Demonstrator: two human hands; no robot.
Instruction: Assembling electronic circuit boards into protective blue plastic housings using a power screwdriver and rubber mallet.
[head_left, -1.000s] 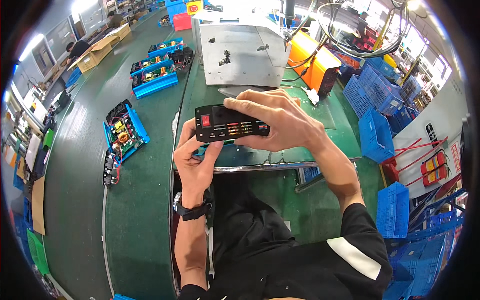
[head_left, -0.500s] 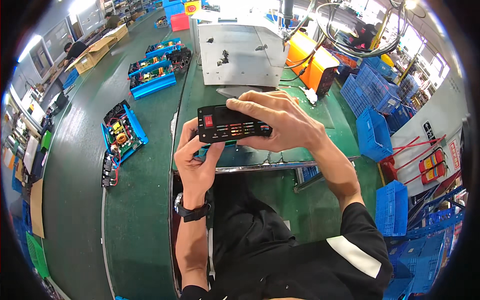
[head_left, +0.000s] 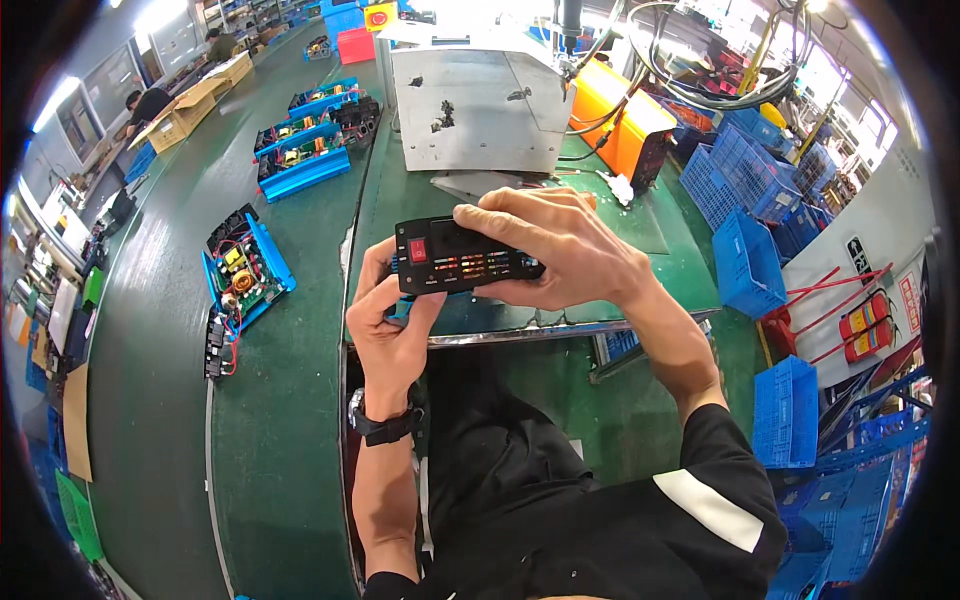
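Observation:
Between my two hands is a power inverter with a black end panel (head_left: pixel 455 268); the panel has a red rocker switch and rows of slots, and it faces me. My left hand (head_left: pixel 388 325) is closed round the panel's left end, the thumb at its lower edge. From the right, my right hand (head_left: pixel 570 245) grips the other end, its fingers over the top and the thumb underneath. A bit of blue casing shows behind the panel near my left fingers. The rest of the unit is hidden by the panel and my hands.
A grey metal box (head_left: pixel 485 115) stands on the green bench beyond my hands, beside an orange machine (head_left: pixel 620 120). On the left, an open blue inverter housing (head_left: pixel 250 265) with exposed circuitry lies on the conveyor (head_left: pixel 275 440). Blue crates (head_left: pixel 785 410) stack up at right.
The end panel has tipped slightly, its right side lower, and shows a little more of its face to me. Both hands keep their hold.

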